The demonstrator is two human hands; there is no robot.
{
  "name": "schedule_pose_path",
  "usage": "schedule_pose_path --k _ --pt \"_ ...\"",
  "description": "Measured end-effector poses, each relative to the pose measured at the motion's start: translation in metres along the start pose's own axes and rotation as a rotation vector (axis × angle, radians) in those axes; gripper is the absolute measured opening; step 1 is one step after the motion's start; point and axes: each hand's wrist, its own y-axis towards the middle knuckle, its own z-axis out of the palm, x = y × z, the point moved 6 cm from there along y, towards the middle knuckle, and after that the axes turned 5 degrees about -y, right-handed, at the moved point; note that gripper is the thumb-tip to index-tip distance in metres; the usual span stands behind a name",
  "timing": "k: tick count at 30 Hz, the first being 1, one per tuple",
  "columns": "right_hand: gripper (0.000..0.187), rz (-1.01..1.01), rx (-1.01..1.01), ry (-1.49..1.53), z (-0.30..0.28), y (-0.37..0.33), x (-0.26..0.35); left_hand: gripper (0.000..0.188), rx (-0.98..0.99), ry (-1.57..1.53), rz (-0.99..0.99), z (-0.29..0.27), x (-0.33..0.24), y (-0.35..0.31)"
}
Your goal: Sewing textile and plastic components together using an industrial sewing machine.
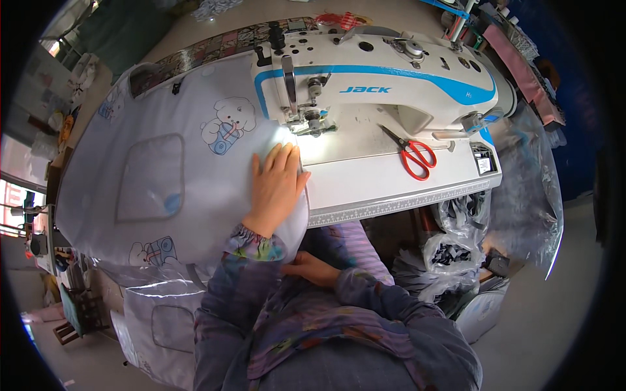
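Observation:
A pale grey fabric sheet with cartoon dog prints and a grey rounded-square outline covers the left of the sewing table. Its right edge runs under the lit needle area of a white and blue sewing machine. My left hand lies flat on the fabric just in front of the presser foot, fingers stretched out and slightly apart. Lower down, below the table's front edge, my right hand has its fingers closed at the sheet's hanging edge; its fingertips are partly hidden.
Red-handled scissors rest on the machine bed right of the needle. A ruler strip lines the bed's front edge. Plastic bags of dark pieces stand below at the right. More grey fabric hangs at the lower left.

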Motion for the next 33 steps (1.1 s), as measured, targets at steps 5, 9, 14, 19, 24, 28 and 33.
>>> schedule_pose_path --k 5,9,14,19,24,28,33 --pt "0.032 -0.008 -0.023 0.140 0.009 -0.014 0.010 0.057 0.029 0.110 0.060 -0.007 -0.008 -0.008" --pt "0.034 -0.076 -0.090 0.285 0.003 -0.020 0.025 0.054 0.056 0.060 0.063 -0.014 -0.009 -0.013" --pt "0.033 -0.040 -0.129 0.340 -0.001 -0.019 0.035 0.057 0.118 0.165 0.218 -0.013 -0.015 -0.006" --pt "0.027 -0.080 -0.161 0.252 -0.002 -0.029 0.046 0.060 0.135 0.010 0.125 -0.015 -0.014 -0.007" --pt "0.027 -0.210 -0.171 0.604 -0.010 -0.026 0.041 0.062 0.116 0.030 0.130 -0.015 -0.012 -0.009" --pt "0.021 -0.186 -0.123 0.336 0.000 -0.005 0.026 0.061 0.076 -0.010 0.132 -0.013 -0.007 -0.002" --pt "0.021 -0.200 -0.017 0.308 0.007 -0.016 0.033 0.063 0.062 0.042 0.145 -0.016 -0.005 0.002"
